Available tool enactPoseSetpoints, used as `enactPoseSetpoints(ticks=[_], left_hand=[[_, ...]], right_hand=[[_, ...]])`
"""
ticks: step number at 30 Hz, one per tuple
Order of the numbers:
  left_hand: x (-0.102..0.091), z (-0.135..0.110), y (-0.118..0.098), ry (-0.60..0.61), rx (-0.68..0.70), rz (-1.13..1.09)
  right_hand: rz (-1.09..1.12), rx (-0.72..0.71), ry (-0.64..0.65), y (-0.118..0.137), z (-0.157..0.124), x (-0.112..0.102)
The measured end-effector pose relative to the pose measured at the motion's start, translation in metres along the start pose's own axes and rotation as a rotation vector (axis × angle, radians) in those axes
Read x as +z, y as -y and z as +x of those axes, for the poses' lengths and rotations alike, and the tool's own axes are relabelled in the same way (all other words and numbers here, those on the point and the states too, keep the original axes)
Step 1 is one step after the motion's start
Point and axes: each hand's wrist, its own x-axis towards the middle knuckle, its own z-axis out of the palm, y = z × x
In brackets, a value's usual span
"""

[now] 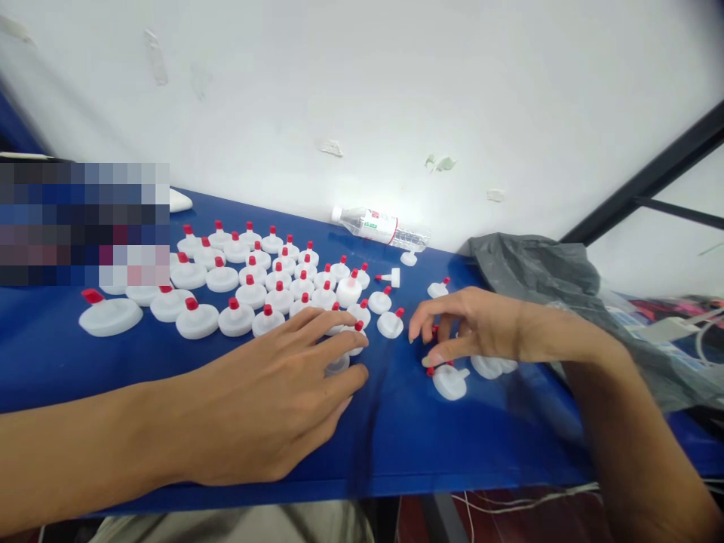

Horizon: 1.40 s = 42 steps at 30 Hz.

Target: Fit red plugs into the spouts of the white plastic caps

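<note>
Several white caps with red nozzle tips point(249, 290) stand in rows on the blue table point(396, 437). My left hand point(283, 392) lies over the near end of the rows, its fingers curled round a white cap point(339, 363). My right hand point(469, 324) hovers to the right, fingers bent down and pinching small red tips point(433, 332) beside loose white caps point(451, 381). One cap lies on its side point(390, 278) behind the rows.
A clear plastic water bottle point(378, 225) lies against the white wall at the back. A grey plastic bag point(543, 279) sits at the table's right end. Cables hang below the table's front edge point(526, 498). A blurred area covers the far left.
</note>
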Motion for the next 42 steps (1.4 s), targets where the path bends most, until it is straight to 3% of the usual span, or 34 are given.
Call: enactPoseSetpoints(ticks=[7, 13, 18, 24, 32, 35, 38, 42], left_hand=[[-0.001, -0.001, -0.001, 0.013, 0.006, 0.000], [0.000, -0.002, 0.000, 0.026, 0.007, 0.004], [0.000, -0.003, 0.000, 0.024, 0.000, -0.010], [-0.002, -0.003, 0.000, 0.035, 0.004, -0.003], [0.001, -0.004, 0.001, 0.005, -0.003, -0.003], [0.000, -0.003, 0.000, -0.033, -0.009, -0.045], [-0.004, -0.004, -0.001, -0.135, 0.013, -0.100], [-0.006, -0.007, -0.003, -0.265, 0.015, -0.118]], right_hand=[[0.003, 0.051, -0.064, 0.022, -0.010, -0.009], [0.004, 0.053, 0.030, 0.038, -0.034, -0.013], [-0.014, 0.091, 0.103, 0.035, -0.027, -0.007], [0.093, 0.002, 0.142, 0.027, -0.014, -0.008], [0.094, -0.200, -0.128, 0.030, -0.009, -0.010], [0.102, -0.242, -0.284, 0.029, -0.004, -0.006], [0.209, -0.236, -0.422, 0.030, 0.001, 0.001], [0.432, -0.265, -0.516, 0.036, 0.007, 0.014]])
